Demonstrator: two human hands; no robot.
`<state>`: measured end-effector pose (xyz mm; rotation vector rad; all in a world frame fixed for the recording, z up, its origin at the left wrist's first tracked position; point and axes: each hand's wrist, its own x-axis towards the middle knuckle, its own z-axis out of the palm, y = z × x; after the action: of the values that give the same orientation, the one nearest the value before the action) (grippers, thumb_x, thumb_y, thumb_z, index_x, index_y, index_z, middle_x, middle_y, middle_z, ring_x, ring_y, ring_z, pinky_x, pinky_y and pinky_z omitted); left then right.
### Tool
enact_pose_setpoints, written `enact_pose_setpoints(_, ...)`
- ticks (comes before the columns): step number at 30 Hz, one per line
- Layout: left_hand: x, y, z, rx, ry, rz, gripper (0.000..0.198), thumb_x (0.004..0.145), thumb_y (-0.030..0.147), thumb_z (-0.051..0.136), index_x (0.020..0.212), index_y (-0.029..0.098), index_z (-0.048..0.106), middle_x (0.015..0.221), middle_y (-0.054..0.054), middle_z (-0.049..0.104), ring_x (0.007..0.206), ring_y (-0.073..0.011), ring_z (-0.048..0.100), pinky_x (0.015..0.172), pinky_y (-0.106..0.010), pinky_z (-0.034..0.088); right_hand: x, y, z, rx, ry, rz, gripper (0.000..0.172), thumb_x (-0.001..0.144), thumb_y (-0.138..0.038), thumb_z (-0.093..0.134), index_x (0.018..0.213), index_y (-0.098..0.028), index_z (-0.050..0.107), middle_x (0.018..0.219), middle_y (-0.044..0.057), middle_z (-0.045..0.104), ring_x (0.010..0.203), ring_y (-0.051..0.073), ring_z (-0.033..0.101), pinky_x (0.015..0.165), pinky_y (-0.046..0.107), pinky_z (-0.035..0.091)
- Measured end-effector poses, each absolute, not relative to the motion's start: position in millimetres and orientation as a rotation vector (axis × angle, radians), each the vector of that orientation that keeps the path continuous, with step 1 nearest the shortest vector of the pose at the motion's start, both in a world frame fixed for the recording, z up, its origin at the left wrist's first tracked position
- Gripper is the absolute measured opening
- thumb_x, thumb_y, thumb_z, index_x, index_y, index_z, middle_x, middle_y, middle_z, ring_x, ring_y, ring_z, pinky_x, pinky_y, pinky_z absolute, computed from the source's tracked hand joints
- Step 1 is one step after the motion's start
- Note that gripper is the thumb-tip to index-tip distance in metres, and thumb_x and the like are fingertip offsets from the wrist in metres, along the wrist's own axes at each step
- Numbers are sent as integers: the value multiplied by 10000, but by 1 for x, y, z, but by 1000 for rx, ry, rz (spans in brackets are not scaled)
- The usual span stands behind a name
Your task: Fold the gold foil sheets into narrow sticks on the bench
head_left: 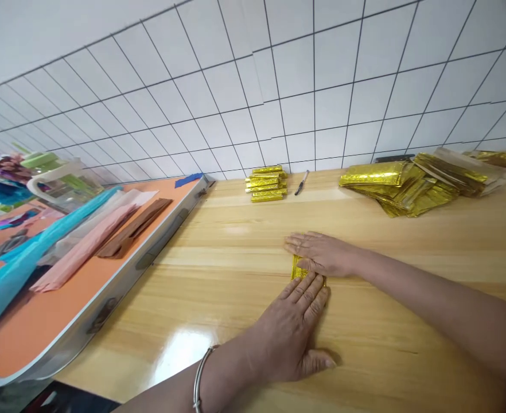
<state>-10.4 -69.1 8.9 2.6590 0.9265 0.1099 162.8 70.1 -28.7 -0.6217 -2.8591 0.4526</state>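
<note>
A small piece of shiny gold foil (296, 270) lies on the wooden table, mostly covered by my two hands. My left hand (294, 327) rests palm down with its fingertips on the near part of the foil; its fingers are stretched out and the thumb is spread to the right. Across the far part lies my right hand (324, 252), also flat, fingers pointing left. How the foil is folded beneath them is hidden. Toward the wall sits a small stack of rolled or folded gold foil strips (267, 184), with a pen (302, 183) beside it.
At the back right is a heap of gold foil sheets (401, 183), some in clear plastic. An orange-topped, white-edged table (81, 310) adjoins on the left, bearing turquoise (42, 252), pink and brown strips (136, 229) and a clear jug (66, 183). A tiled wall (296, 86) bounds the back.
</note>
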Motion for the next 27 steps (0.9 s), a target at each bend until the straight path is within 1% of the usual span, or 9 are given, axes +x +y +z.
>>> enact_pose_setpoints(2, -11, -71, 8, 2657, 931, 94, 871, 811, 669, 329, 1420, 75, 138, 1486, -178, 57, 1367, -325, 20, 1106, -489, 137, 160, 76, -29, -649, -2853, 408, 565, 927, -462, 288, 1417, -184, 249, 1470, 67, 248, 1348, 209, 206, 1087, 384, 166)
enact_pose_setpoints(5, -11, -78, 8, 2651, 926, 86, 883, 804, 681, 325, 1425, 87, 120, 1487, -172, 35, 1364, -336, 8, 1099, -509, 136, 158, 79, -30, -663, -2867, 357, 576, 924, -468, 287, 1418, -176, 246, 1472, 71, 241, 1348, 216, 204, 1084, 383, 167)
enact_pose_setpoints(9, -10, -93, 10, 2637, 938, 82, 880, 802, 680, 336, 1424, 93, 129, 1488, -166, 64, 1366, -329, 11, 1106, -496, 124, 158, 79, -32, -657, -2877, 307, 585, 919, -487, 279, 1418, -184, 248, 1471, 66, 243, 1346, 221, 211, 1078, 388, 176)
enact_pose_setpoints(13, -12, -108, 15, 2598, 979, 46, 863, 799, 677, 354, 1422, 113, 157, 1487, -167, 88, 1366, -336, 33, 1105, -510, 105, 157, 79, -32, -650, -2887, 268, 598, 918, -486, 274, 1409, -146, 272, 1467, 92, 247, 1341, 232, 225, 1076, 395, 185)
enact_pose_setpoints(16, -15, -114, 23, 2584, 933, 53, 827, 792, 670, 385, 1413, 157, 201, 1478, -156, 161, 1358, -336, 124, 1094, -527, 141, 156, 79, -33, -654, -2889, 256, 603, 915, -489, 277, 1405, -139, 284, 1464, 97, 253, 1340, 237, 227, 1072, 400, 193)
enact_pose_setpoints(19, -16, -108, 32, 2568, 1006, 175, 715, 847, 556, 407, 1410, 167, 201, 1445, -140, 264, 1319, -275, 278, 1077, -456, 266, 156, 80, -35, -653, -2886, 263, 605, 910, -495, 288, 1407, -150, 280, 1465, 91, 255, 1338, 234, 232, 1070, 392, 194)
enact_pose_setpoints(21, -14, -97, 33, 2575, 1143, 294, 598, 884, 442, 402, 1390, 162, 248, 1417, -128, 320, 1292, -243, 326, 1059, -414, 319, 157, 81, -36, -656, -2878, 265, 602, 909, -492, 295, 1408, -156, 278, 1467, 87, 254, 1338, 232, 233, 1068, 388, 191)
enact_pose_setpoints(24, -5, -80, 26, 2638, 1215, 300, 481, 889, 339, 410, 1326, 144, 361, 1383, -114, 379, 1277, -233, 344, 1072, -401, 308, 157, 80, -36, -671, -2868, 265, 587, 910, -478, 304, 1404, -161, 289, 1467, 83, 253, 1338, 230, 233, 1067, 385, 186)
enact_pose_setpoints(27, 5, -75, 12, 2696, 1208, 184, 523, 884, 349, 413, 1339, 99, 343, 1398, -142, 358, 1310, -257, 297, 1081, -423, 291, 157, 78, -34, -665, -2869, 259, 586, 912, -470, 305, 1400, -145, 296, 1463, 94, 261, 1338, 230, 232, 1067, 381, 182)
